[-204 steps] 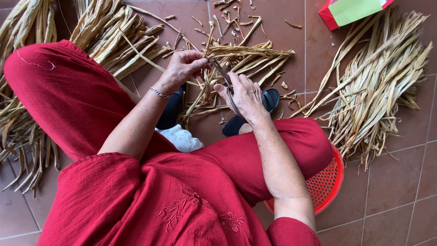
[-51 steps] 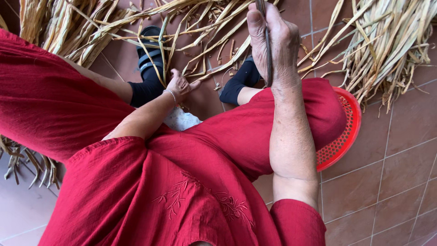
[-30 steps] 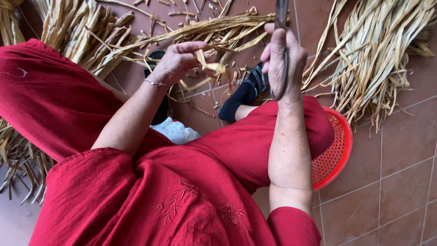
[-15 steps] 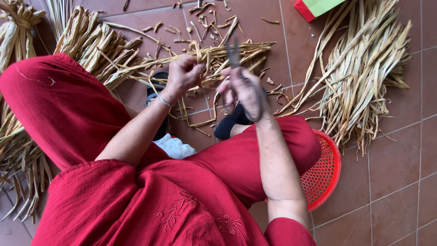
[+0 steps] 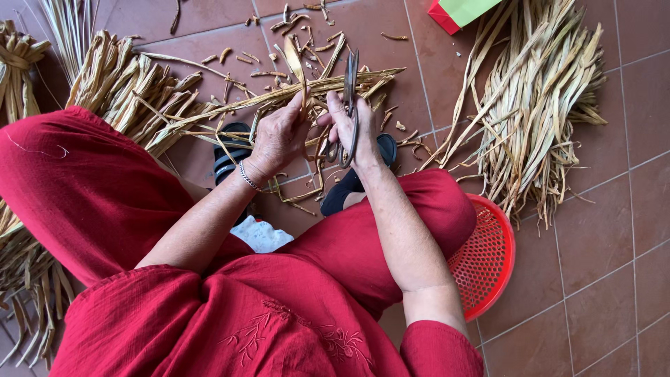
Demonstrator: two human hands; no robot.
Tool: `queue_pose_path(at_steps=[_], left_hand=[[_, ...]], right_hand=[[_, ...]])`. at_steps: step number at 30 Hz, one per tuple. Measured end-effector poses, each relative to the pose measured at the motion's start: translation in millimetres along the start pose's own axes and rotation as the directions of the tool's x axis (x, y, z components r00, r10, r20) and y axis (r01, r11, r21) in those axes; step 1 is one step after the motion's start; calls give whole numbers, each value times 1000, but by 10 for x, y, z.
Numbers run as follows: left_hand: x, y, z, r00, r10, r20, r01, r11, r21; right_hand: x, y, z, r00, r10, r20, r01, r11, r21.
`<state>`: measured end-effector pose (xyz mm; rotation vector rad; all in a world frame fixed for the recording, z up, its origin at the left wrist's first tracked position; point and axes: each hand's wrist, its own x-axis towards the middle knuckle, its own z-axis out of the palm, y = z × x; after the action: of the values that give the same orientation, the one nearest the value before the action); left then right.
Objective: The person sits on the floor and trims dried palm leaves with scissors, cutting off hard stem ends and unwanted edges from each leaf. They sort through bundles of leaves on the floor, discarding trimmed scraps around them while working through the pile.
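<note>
Scissors of dark metal with long narrow blades [image 5: 349, 98] stand upright in my right hand [image 5: 352, 132], just above the middle of the frame; my fingers are closed through and around the handles, and the blades point toward the top edge, close together. My left hand [image 5: 279, 136] sits just beside it, to the left, fingers pinched shut on a dry yellow-brown leaf strip [image 5: 296, 70] whose curled tip rises above my knuckles. A thin silver bracelet [image 5: 249, 176] circles that wrist.

Behind both hands a long bundle of dried straw-coloured leaves [image 5: 279, 98] lies across the reddish-brown tiled floor [image 5: 600, 230], running from the left toward the centre. A bigger loose heap of the same pale leaves [image 5: 544, 105] spreads over the upper right of the frame, well apart from my hands. More bundled leaves [image 5: 125, 84] fill the upper left, and short cut scraps [image 5: 279, 21] are scattered on the tiles near the top centre.

My red loose cloth garment [image 5: 139, 293] covers the lower left and centre. Dark sandals [image 5: 230, 150] show below my hands. A red plastic mesh basket [image 5: 488, 258] lies partly under my right knee at the lower right, and a red and green box corner [image 5: 464, 10] pokes in at the top edge.
</note>
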<state>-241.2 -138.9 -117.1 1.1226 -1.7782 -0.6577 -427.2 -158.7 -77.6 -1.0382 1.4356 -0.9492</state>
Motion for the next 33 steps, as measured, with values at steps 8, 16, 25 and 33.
queue_pose_path(at_steps=[8,16,25,33], left_hand=[[-98,144,152,967,7,253,-43,989,139],[58,176,-53,933,-188,308,306,865,-397],[243,100,-201,797,-408,445,517,83,-852],[333,129,-299,802,-521,293,486,282,-827]], right_hand=[[7,-28,23,945,-313,-96,316,949,22],[-44,-100,-59,933,-358,-42,360,930,69],[-369,-136,76,896,-247,369,355,898,-260],[-324,-134,70,945,-243,218,309,882,-356]])
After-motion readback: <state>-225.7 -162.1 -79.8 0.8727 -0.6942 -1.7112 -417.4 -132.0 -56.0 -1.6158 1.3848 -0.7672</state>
